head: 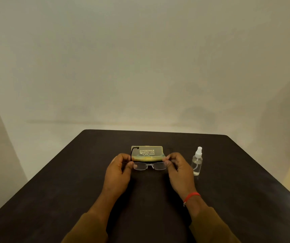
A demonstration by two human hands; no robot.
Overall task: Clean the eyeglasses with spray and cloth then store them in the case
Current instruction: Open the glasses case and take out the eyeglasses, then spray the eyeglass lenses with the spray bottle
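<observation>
Two plain walls meet behind your dark table [70, 190], and pale floor shows past its far edge; the tabletop is matte, with rounded far corners, and takes up the lower half of the view. Take the case [147, 153] as your landmark: it sits near the middle of the table, yellowish, lid side up with upside-down print on it.

Left of the case and slightly nearer you, your left hand [118, 170] pinches one end of the eyeglasses [148, 166], thumb and fingers closed on the hinge area. A black temple arm curves up from that hand to the case's left top corner. The eyeglasses are held just in front of the case, lenses clear and rimless, nose pads in the middle; whether they touch the table you cannot tell from here.

Right of the case, your right hand [177, 168] is clamped on the other end of the frame. A red thread circles that wrist. Farther right of the case stands the spray bottle [197, 162], upright, clear, white nozzle, apart from your hand.
</observation>
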